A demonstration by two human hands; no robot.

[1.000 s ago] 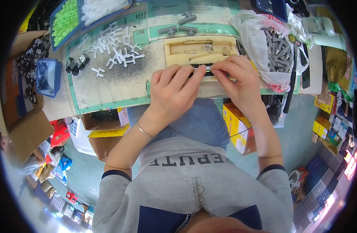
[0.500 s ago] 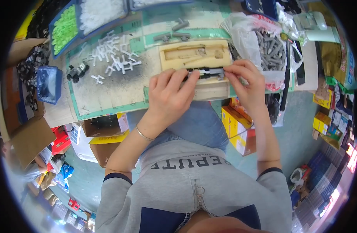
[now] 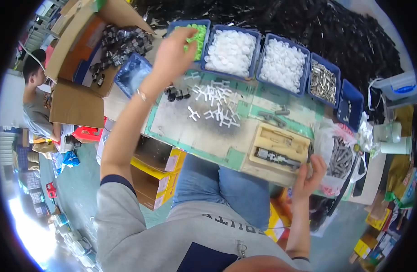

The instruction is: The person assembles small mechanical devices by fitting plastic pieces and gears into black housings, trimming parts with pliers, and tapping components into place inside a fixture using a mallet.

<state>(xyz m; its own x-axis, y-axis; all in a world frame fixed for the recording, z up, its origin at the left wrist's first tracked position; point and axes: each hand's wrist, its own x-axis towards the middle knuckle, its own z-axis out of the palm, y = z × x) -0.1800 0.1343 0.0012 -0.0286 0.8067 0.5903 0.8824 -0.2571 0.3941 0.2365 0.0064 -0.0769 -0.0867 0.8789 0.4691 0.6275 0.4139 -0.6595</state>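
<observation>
Head view shows the left hand (image 3: 173, 58) reaching far across the pale, green-bordered table (image 3: 174, 121) to a blue rectangular plastic bin (image 3: 207, 41), its bent fingertips among the small bright-green plastic pieces (image 3: 199, 43) there; whether those fingers pinch a piece, I cannot tell; the right hand (image 3: 311, 177) is near the lower right corner of a cream rectangular block with carved recesses (image 3: 295, 147), its fingers loosely bent and its thumb apart from the forefinger, with nothing visible between them; a long black-and-grey plastic assembly (image 3: 274, 157) lies lengthwise in the block's near recess, its grey end toward the right hand; just beyond the block lie several grey tubular pieces (image 3: 273, 119); left of these, white branched plastic pieces (image 3: 225, 119) are scattered loosely, with small black parts (image 3: 177, 94) beside them, below the left wrist; right of the green pieces stand two blue bins of small white pieces (image 3: 231, 52), then one of slim silver metal pins (image 3: 323, 82); right of the block, a translucent plastic bag (image 3: 327, 130) holds many grey tubes (image 3: 339, 157).
</observation>
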